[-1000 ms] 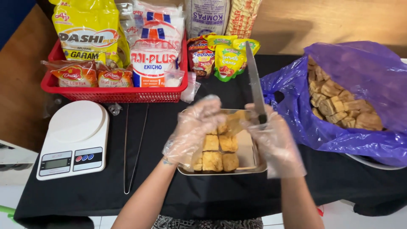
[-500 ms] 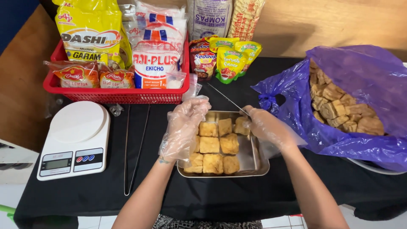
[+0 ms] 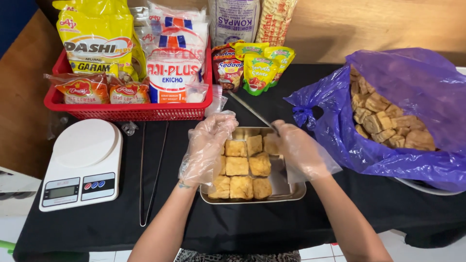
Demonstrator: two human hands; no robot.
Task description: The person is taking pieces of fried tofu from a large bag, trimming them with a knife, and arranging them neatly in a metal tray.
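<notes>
Black-clothed table (image 3: 97, 228). Big purple plastic bag (image 3: 417, 87) at right, open, full of tan fried tofu chunks. Red basket (image 3: 126, 110) at back left, packed with seasoning packets. White kitchen scale (image 3: 82, 162) at left, metal tongs (image 3: 148, 174) just beside it. Steel tray (image 3: 286, 187) at centre holds golden-brown square tofu pieces (image 3: 242, 167), puffy, crisp-skinned, set in neat rows, right strip of tray bare. Left hand (image 3: 208, 145) in clear loose glove rests on the tray's left tofu, fingers spread, clamping nothing. Right hand (image 3: 298, 148), gloved, closed around a knife (image 3: 250, 109) handle; thin blade points back-left over the tray's far edge.
</notes>
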